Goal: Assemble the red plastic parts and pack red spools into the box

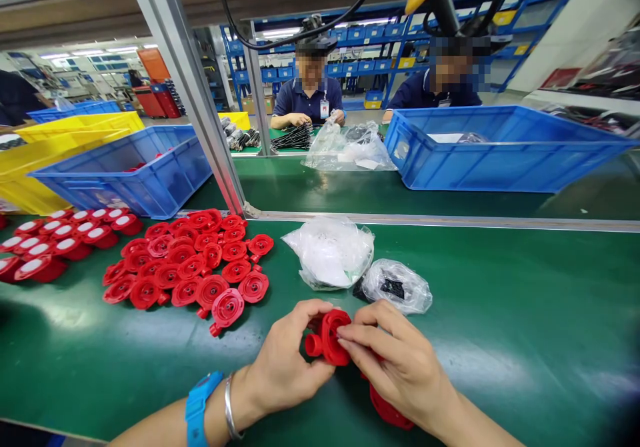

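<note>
My left hand (290, 357) grips a red round plastic housing (336, 337) with a short pipe stub, its open face turned to the right. At that face are the bent, pinched fingers of my right hand (395, 354); whatever they hold is hidden. Below my right hand lies another red plastic part (389, 412), mostly covered by the hand. Just beyond my hands are a clear bag of white pieces (333, 254) and a smaller bag with black pieces (395, 287). To the left, many like red housings (190, 267) lie face up on the green bench (500, 287).
Red parts with white discs (65, 234) stand at far left. A blue bin (130, 174) and yellow bins (75, 140) are behind them. A metal post (195, 94) rises from the bench's back rail. Across it are a large blue bin (490, 167) and two people (310, 94).
</note>
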`<state>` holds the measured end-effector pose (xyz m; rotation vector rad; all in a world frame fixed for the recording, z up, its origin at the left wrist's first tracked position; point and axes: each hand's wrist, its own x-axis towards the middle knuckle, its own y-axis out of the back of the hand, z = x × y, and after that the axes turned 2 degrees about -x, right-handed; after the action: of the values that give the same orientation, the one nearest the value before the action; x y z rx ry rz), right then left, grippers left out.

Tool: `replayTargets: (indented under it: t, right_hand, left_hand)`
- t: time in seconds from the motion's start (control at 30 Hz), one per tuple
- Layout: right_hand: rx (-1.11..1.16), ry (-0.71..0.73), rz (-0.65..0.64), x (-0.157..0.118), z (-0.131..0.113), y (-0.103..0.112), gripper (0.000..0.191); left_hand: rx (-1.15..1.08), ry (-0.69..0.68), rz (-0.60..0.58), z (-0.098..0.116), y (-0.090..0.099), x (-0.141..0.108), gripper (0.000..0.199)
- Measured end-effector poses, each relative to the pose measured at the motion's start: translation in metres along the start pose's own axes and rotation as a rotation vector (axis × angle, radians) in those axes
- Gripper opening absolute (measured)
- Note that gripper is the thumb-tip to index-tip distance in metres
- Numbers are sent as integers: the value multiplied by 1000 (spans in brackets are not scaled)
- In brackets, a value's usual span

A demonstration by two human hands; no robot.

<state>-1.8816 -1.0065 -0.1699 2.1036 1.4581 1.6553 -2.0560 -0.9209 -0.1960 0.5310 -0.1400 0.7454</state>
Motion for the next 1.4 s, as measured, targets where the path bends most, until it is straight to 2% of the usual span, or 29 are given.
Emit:
replayTargets:
  t: [0.27, 0.47, 0.57, 0.73, 0.83, 1.03, 1.4]
  right_hand:
    - [-45, 12, -37, -5, -2, 3, 21]
    - [18, -8, -35, -5, -5, -1, 24]
    - [31, -30, -41, -5, -3, -2, 22]
    - [46, -106, -44, -1, 0, 9, 20]
    - [41, -101, -37, 1, -2, 16, 24]
    - [19, -3, -71, 0, -5, 13, 28]
    - [107, 3, -185, 5, -14, 7, 18]
  left_hand:
    - [130, -198, 71, -1, 2, 1, 61]
    - [107, -232, 54, -4, 2, -3, 68]
    - [64, -165, 49, -3, 1, -2, 63]
    - [-253, 175, 7, 8, -1, 5, 46]
    - [-366, 277, 17, 13, -1, 7, 48]
    - [-375, 325, 24, 13, -1, 7, 50]
    - [-336, 298, 23, 13, -2, 5, 44]
